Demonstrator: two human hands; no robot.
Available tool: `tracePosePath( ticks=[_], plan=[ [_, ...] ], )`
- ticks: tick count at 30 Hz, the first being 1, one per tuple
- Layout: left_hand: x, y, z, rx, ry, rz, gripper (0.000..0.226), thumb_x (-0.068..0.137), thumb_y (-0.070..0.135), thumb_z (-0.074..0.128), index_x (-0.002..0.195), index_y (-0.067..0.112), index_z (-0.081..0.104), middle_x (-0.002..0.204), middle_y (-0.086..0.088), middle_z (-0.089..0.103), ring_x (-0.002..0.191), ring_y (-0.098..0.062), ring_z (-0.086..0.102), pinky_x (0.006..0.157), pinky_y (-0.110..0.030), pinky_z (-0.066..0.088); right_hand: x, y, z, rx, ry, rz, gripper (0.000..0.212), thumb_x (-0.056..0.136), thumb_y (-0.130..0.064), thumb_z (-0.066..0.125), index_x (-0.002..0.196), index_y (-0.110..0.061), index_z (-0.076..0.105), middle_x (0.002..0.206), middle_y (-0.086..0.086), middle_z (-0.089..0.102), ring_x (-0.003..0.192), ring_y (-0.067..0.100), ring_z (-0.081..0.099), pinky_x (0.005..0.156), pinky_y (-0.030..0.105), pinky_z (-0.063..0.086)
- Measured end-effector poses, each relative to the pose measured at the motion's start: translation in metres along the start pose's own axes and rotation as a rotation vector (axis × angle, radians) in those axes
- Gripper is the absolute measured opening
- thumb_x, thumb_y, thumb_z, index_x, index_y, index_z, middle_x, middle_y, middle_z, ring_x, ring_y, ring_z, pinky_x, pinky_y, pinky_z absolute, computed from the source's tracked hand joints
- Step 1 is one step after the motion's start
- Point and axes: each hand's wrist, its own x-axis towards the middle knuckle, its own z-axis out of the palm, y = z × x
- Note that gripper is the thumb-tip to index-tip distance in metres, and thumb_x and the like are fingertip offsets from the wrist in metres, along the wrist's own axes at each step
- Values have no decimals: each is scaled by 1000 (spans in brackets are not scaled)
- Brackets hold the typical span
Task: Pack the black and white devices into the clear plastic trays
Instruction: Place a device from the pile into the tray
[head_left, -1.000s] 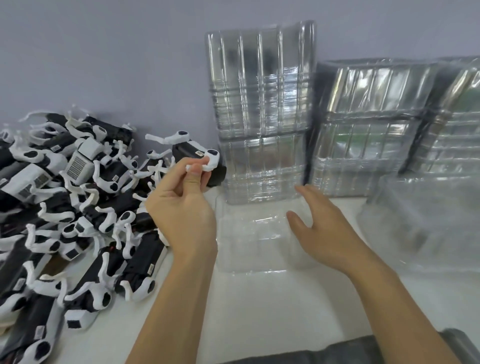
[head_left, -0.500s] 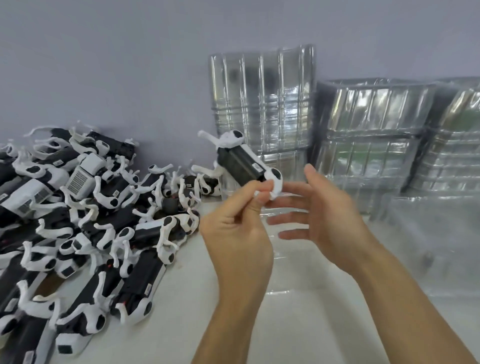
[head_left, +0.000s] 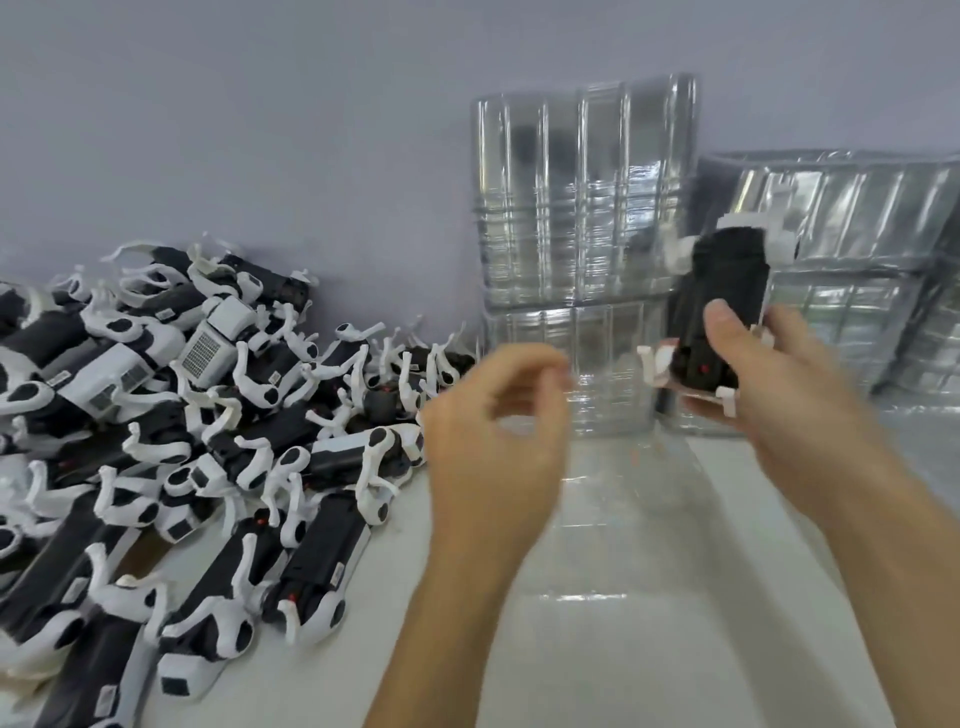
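My right hand (head_left: 779, 395) grips a black and white device (head_left: 724, 306) and holds it upright in front of the tray stacks, thumb across its black body. My left hand (head_left: 493, 441) hovers beside it over the table, fingers loosely curled and holding nothing. A clear plastic tray (head_left: 639, 519) lies flat on the white table under both hands. A big heap of black and white devices (head_left: 171, 441) covers the table's left side.
Tall stacks of clear trays (head_left: 582, 208) stand against the wall behind the flat tray, with more stacks (head_left: 852, 249) to the right. Another clear tray (head_left: 930, 447) lies at the far right. The grey wall runs close behind everything.
The device has passed from my left hand to my right hand and moved right, now standing upright. My left hand has let go and drawn back to the left.
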Motion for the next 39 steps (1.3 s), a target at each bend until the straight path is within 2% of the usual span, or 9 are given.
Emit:
tracePosePath(
  ticks=[5, 9, 16, 20, 24, 28, 31, 35, 39],
  plan=[
    [-9, -41, -20, 196, -124, -580, 32, 94, 19, 66, 119, 34, 53, 122, 18, 56, 114, -2, 50, 98, -25, 42, 2, 3, -5, -425, -96, -247, 14, 93, -28, 68, 92, -40, 61, 96, -14, 66, 78, 3, 66, 63, 20, 45],
    [-14, -53, -17, 101, -260, -810, 49, 100, 26, 57, 145, 30, 38, 143, 10, 43, 125, -5, 41, 108, -37, 40, -1, 14, 11, -650, -198, -383, 27, 87, -21, 74, 105, -37, 64, 98, -12, 57, 91, 1, 54, 74, 13, 33],
    [-14, -57, -15, 10, -298, -778, 41, 101, 24, 53, 123, 58, 48, 137, 12, 49, 124, -12, 51, 86, -28, 46, -7, 30, 30, -771, -403, -418, 35, 89, -16, 72, 117, -36, 65, 100, -17, 57, 95, 2, 53, 82, 23, 40],
    [-15, -61, -15, 29, -284, -767, 40, 101, 25, 52, 127, 54, 49, 138, 8, 50, 127, -11, 50, 97, -35, 48, -2, 33, 21, -901, -436, -351, 43, 88, -10, 72, 122, -35, 65, 104, -17, 52, 100, 9, 51, 86, 26, 39],
    [-14, -63, -14, 54, -277, -761, 40, 99, 28, 57, 130, 51, 48, 135, 9, 51, 122, -9, 51, 80, -24, 48, -4, 41, 22, -994, -506, -264, 33, 88, -19, 73, 113, -38, 65, 104, -15, 54, 105, 13, 49, 96, 39, 41],
    [-14, -67, -14, 34, -276, -745, 43, 97, 31, 61, 135, 45, 47, 133, 18, 49, 123, -4, 46, 76, -15, 42, -8, 49, 29, -1076, -449, -267, 33, 89, -21, 71, 112, -43, 60, 101, -19, 49, 105, 12, 38, 89, 37, 23],
    [-10, -66, -14, -20, -241, -780, 41, 94, 15, 58, 126, 42, 54, 124, 21, 53, 124, -6, 48, 86, -24, 42, -7, 49, 27, -1072, -461, -253, 34, 88, -20, 71, 112, -42, 62, 100, -19, 50, 106, 11, 43, 91, 37, 25],
    [-5, -63, -16, -138, -104, -873, 18, 86, 40, 61, 101, 34, 69, 114, 8, 68, 110, -10, 60, 84, -29, 43, -10, 49, 32, -1015, -516, -277, 33, 86, -20, 72, 110, -42, 65, 96, -17, 52, 101, 10, 46, 95, 39, 31],
    [-4, -66, -19, -142, -56, -932, 10, 92, 29, 66, 100, 28, 72, 110, 4, 71, 105, -11, 65, 92, -31, 50, -14, 55, 44, -1026, -527, -341, 26, 85, -19, 70, 105, -37, 66, 95, -12, 53, 99, 11, 45, 91, 38, 30]
  ],
)
